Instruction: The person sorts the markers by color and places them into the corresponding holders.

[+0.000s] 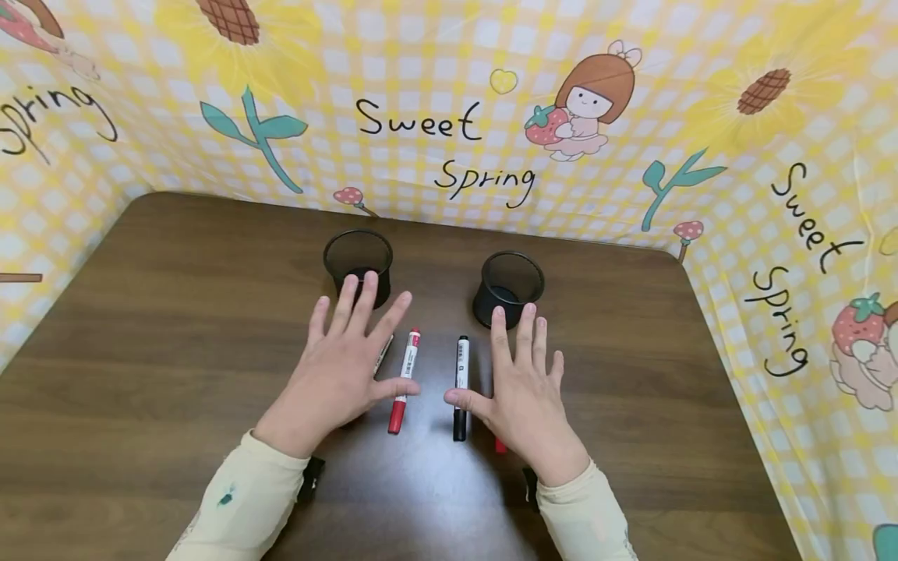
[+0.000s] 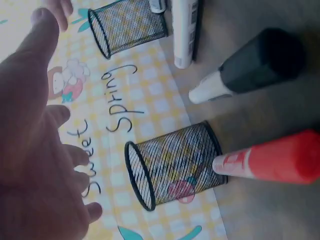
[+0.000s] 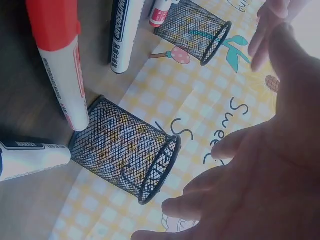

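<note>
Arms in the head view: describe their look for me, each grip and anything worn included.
The left sleeve and right sleeve are cream-coloured and long; the left one bears a small dark green mark. A small black piece shows beside each wrist. The left grip and right grip are bare, five-fingered hands without gloves.

In the head view, the right grip (image 1: 528, 397) hides most of a red-capped marker (image 1: 500, 446).

"Sweet Spring" all over the yellow checked cloth (image 1: 449, 86), plus kinda blurry "WHITEBOARD MARKER" on a red-capped marker (image 3: 65, 87)
</note>
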A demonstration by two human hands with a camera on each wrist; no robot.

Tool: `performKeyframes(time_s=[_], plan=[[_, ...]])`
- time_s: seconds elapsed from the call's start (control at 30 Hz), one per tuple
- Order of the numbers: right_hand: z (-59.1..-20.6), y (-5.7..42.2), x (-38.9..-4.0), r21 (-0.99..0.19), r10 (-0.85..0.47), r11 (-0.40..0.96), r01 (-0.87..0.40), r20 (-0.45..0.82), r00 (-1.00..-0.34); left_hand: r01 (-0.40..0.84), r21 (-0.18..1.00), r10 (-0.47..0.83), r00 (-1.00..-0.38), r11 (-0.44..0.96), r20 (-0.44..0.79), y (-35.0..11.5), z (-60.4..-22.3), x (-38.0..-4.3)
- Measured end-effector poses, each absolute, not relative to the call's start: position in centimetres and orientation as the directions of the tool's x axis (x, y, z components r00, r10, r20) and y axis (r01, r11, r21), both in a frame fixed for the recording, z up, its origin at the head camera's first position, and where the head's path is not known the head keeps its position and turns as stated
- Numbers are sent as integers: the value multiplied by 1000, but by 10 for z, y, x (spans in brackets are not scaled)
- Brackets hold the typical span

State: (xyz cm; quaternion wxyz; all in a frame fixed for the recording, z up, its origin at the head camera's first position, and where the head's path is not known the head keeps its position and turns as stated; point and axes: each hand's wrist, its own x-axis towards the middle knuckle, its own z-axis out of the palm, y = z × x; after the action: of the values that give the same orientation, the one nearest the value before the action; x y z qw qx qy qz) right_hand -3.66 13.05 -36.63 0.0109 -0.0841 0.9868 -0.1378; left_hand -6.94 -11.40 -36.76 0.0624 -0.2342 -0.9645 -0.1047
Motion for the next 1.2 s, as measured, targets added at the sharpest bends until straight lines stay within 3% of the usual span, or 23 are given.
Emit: performKeyframes(time_s=[0.1,0.23,0.33,0.43,0.67,1.03,1.2], plan=[[-365,130,-37,-294,-158,943,-159,29,-987,455,249,405,-886,855,227,-127,-359,-78],[-364,129,-38,-313,-152,936,-161,51,-987,401,524,311,-916,751,254,-153,-349,-98],[-364,126,-38,-326,-161,930,-168,51,-986,305,752,246,-950,584,194,-174,-350,-116],[-364,123,-38,-336,-176,924,-182,48,-983,230,858,250,-960,459,124,-190,-362,-137],[-364,113,-36,-345,-204,918,-197,19,-979,145,862,364,-930,486,-49,-197,-407,-179],[-363,73,-45,-326,-285,905,-272,10,-959,124,890,364,-930,438,-50,-190,-415,-198],[-365,59,-48,-301,-284,920,-251,-70,-956,142,904,388,-921,404,-28,-188,-419,-204]])
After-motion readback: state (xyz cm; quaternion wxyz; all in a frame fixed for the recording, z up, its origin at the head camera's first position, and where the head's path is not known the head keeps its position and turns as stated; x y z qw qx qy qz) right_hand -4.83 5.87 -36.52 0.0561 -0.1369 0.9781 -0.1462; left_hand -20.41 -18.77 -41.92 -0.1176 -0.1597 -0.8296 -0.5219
